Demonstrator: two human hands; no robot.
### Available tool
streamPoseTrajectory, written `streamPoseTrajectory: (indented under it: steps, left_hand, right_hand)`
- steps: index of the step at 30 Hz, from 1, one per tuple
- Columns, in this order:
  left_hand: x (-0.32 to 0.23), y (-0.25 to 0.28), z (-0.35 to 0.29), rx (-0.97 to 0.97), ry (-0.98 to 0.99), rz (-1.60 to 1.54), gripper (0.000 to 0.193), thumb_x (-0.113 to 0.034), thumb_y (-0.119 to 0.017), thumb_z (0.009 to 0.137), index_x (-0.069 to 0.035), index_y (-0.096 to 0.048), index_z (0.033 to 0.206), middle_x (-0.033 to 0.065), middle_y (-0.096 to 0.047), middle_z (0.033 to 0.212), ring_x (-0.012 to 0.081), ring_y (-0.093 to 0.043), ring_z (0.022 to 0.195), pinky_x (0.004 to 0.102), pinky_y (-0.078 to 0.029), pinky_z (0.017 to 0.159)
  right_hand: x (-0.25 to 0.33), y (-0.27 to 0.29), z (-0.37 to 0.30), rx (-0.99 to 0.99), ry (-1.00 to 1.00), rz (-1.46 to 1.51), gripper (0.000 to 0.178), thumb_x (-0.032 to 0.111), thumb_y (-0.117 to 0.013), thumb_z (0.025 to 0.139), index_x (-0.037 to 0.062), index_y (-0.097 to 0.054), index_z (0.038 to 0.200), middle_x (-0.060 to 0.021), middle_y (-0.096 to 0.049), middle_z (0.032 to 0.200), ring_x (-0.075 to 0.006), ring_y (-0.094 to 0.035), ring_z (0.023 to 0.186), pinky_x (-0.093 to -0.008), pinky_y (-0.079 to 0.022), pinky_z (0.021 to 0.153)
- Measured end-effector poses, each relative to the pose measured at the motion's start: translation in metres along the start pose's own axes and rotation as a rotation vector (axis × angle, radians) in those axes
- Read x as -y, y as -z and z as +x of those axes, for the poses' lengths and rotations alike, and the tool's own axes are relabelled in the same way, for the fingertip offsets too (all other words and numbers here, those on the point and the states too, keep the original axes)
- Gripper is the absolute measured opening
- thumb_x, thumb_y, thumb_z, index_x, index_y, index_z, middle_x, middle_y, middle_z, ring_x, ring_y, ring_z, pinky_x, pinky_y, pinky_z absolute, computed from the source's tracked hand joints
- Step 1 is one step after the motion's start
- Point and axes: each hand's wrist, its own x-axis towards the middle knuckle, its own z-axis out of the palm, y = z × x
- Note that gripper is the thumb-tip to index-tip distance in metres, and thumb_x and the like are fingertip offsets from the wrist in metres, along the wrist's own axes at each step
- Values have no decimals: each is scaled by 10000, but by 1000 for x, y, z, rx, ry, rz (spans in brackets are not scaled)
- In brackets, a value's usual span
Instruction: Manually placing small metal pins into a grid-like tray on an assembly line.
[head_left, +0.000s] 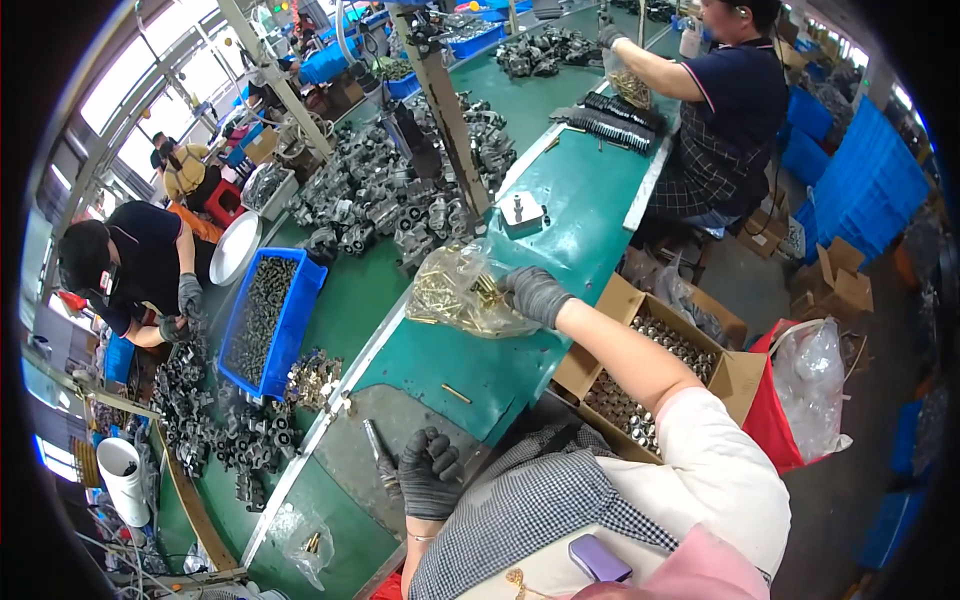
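Note:
My right hand (540, 295), in a grey knit glove, reaches into the mouth of a clear plastic bag (440, 290) of brass pins. Its fingers are closed around some of the brass pins (487, 287). Nearer to me, my left hand (430, 472), also gloved, has its fingers curled in; whatever they hold is hidden. Along its thumb side leans a metal rod (375, 440), touching or nearly touching the glove. One loose brass pin (456, 393) lies on the green bench top between the two hands.
A blue bin (318, 275) of small dark parts and heaps of dark metal castings (370, 180) lie beyond the bench rail. An open carton (735, 385) of metal cylinders stands at right. A steel post (455, 130) rises ahead. Co-workers sit left (140, 260) and far right (730, 110).

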Motion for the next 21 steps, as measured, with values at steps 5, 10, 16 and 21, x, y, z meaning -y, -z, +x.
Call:
streamPoseTrajectory:
  steps: [5,10,16,21]
  left_hand:
    - [-1,-3,22,-18,64,3,172,-214,-527,892,-55,-569,943,-8,-437,696,87,-370,525,217,-316,433]
    - [-2,-3,54,-12,156,15,184,-211,-516,898,-43,-559,960,-4,-423,701,93,-375,534,220,-321,434]
    - [-11,-15,90,-52,188,269,260,-270,-544,887,-47,-564,1019,0,-480,724,94,-391,520,219,-328,438]
    - [-11,-43,115,30,10,818,385,-371,-562,877,-49,-557,1086,24,-579,809,76,-434,508,205,-336,445]
  right_hand:
    - [-5,-3,1,-67,190,30,228,143,-642,759,88,-654,981,-133,-654,903,-296,-628,793,-384,-503,714]
    - [-40,-37,21,-193,280,595,190,131,-664,774,12,-643,920,-75,-651,805,-184,-619,716,-316,-506,627]
    - [-12,61,-4,158,-76,1159,200,113,-703,753,9,-660,919,-46,-657,765,-115,-608,680,-257,-499,598]
    - [19,71,-3,543,106,1270,204,65,-726,723,-13,-657,899,-59,-650,754,-113,-607,647,-227,-498,595]
